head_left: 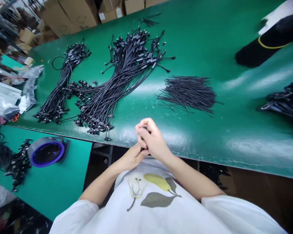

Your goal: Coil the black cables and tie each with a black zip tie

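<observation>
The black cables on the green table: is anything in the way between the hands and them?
No, nothing visible is in the way. The left hand and right hand are together at the edge of the green table, and only green tabletop lies between them and the nearest bundle of black cables.

The bare, curled right hand (152, 140) overlaps the bare, cupped left hand (133, 157) at twelve o'clock. The bare left forearm (100, 186) and bare right forearm (192, 179) angle inward.

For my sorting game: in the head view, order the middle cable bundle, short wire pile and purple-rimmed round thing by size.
Largest: the middle cable bundle, then the short wire pile, then the purple-rimmed round thing.
</observation>
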Tool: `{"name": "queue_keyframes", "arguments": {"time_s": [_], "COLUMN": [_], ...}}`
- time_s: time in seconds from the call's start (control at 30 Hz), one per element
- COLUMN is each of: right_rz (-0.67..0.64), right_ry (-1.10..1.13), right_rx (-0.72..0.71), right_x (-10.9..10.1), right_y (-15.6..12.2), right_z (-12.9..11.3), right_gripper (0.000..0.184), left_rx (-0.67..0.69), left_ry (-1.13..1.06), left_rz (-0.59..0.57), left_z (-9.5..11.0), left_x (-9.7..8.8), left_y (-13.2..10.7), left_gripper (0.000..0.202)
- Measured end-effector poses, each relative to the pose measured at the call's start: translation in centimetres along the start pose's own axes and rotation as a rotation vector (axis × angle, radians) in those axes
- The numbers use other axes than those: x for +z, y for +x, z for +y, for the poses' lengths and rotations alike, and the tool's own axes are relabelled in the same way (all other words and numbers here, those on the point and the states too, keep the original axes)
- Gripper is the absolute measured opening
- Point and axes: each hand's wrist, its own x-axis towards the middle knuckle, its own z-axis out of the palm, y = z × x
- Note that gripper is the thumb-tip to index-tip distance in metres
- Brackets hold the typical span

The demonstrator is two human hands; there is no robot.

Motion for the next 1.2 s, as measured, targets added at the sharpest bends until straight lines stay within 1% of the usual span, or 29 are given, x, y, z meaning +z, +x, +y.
{"name": "queue_keyframes", "arguments": {"time_s": [0.03, 0.1, 0.13, 0.2, 0.27, 0.33, 0.37, 0.43, 0.5, 0.57, 0.6, 0.63, 0.67, 0.7, 0.73, 0.77, 0.8, 0.83, 0.87, 0.9, 0.93, 0.97, 1.0, 1.07, 1.13, 1.2], "right_rz": [0.011, -0.004, -0.028, -0.088, -0.129, -0.139, -0.143, -0.168, -0.198, -0.193, -0.158, -0.092, -0.02, 0.026, 0.018, -0.049, -0.164, -0.307, -0.456, -0.573, -0.655, -0.706, -0.734, -0.736, -0.728, -0.764], "right_ry": [0.088, 0.186, 0.2, 0.202, 0.232, 0.309, 0.346, 0.384, 0.356, 0.262, 0.172, 0.042, -0.135, -0.357, -0.61, -0.87, -1.117, -1.334, -1.509, -1.638, -1.727, -1.786, -1.825, -1.868, -1.88, -1.862], "right_rx": [0.044, 0.074, 0.078, 0.098, 0.145, 0.196, 0.209, 0.204, 0.172, 0.139, 0.104, 0.036, -0.071, -0.214, -0.376, -0.539, -0.677, -0.771, -0.813, -0.815, -0.785, -0.746, -0.709, -0.68, -0.676, -0.641], "right_x": [-0.2, -0.4, -0.5, -0.7, -0.9, -1.2, -1.4, -1.7, -2.0, -2.5, -3.0, -3.6, -4.4, -5.2, -6.0, -6.8, -7.4, -7.8, -8.1, -8.2, -8.2, -8.2, -8.2, -8.5, -8.9, -9.4], "right_y": [0.3, 0.9, 1.0, 1.1, 1.3, 1.5, 1.6, 1.7, 1.8, 1.8, 1.8, 1.7, 1.6, 1.3, 0.9, 0.4, -0.2, -0.9, -1.5, -2.2, -2.7, -3.2, -3.5, -3.8, -3.8, -3.6], "right_z": [-0.2, -0.7, -1.0, -1.6, -2.0, -2.3, -2.3, -2.3, -2.2, -2.2, -2.2, -2.4, -2.6, -2.8, -3.1, -3.3, -3.5, -3.6, -3.5, -3.4, -3.2, -3.0, -2.8, -2.4, -2.0, -1.7], "right_gripper": [0.027, 0.024, 0.024, 0.025, 0.025, 0.025, 0.025, 0.026, 0.027, 0.027, 0.026, 0.023, 0.019, 0.016, 0.015, 0.017, 0.021, 0.023, 0.024, 0.024, 0.024, 0.024, 0.024, 0.023, 0.023, 0.024], "left_rx": [0.002, 0.02, 0.019, -0.012, -0.084, -0.174, -0.218, -0.304, -0.38, -0.432, -0.446, -0.448, -0.442, -0.426, -0.404, -0.383, -0.366, -0.352, -0.343, -0.336, -0.331, -0.326, -0.321, -0.317, -0.307, -0.273], "left_ry": [-0.009, -0.081, -0.146, -0.342, -0.594, -0.818, -0.901, -1.001, -1.046, -1.078, -1.088, -1.088, -1.074, -1.039, -0.974, -0.881, -0.765, -0.632, -0.491, -0.355, -0.242, -0.155, -0.093, -0.023, 0.053, 0.172], "left_rz": [0.028, 0.073, 0.064, 0.02, -0.012, 0.012, 0.025, 0.009, -0.039, -0.07, -0.063, -0.04, -0.007, 0.036, 0.077, 0.098, 0.092, 0.058, 0.0, -0.069, -0.138, -0.197, -0.24, -0.285, -0.289, -0.26], "left_z": [-0.1, 0.0, 0.1, 0.4, 1.0, 1.8, 2.2, 2.9, 3.4, 3.5, 3.4, 3.2, 3.0, 2.6, 2.3, 1.9, 1.6, 1.4, 1.2, 1.2, 1.2, 1.3, 1.3, 1.5, 1.6, 1.5], "left_x": [0.1, 0.4, 0.6, 0.9, 1.3, 1.6, 1.7, 1.6, 1.5, 1.3, 1.3, 1.3, 1.3, 1.3, 1.2, 1.1, 0.9, 0.7, 0.4, 0.2, -0.1, -0.2, -0.4, -0.4, -0.2, 0.2], "left_y": [0.1, 0.4, 0.5, 0.5, 0.4, 0.4, 0.5, 0.7, 0.9, 1.3, 1.4, 1.5, 1.6, 1.6, 1.6, 1.6, 1.4, 1.3, 1.2, 1.1, 1.0, 0.9, 0.9, 1.0, 1.1, 1.3], "left_gripper": [0.042, 0.044, 0.044, 0.043, 0.041, 0.042, 0.044, 0.048, 0.047, 0.043, 0.042, 0.04, 0.039, 0.039, 0.04, 0.04, 0.041, 0.041, 0.042, 0.042, 0.043, 0.043, 0.044, 0.044, 0.042, 0.036]}}
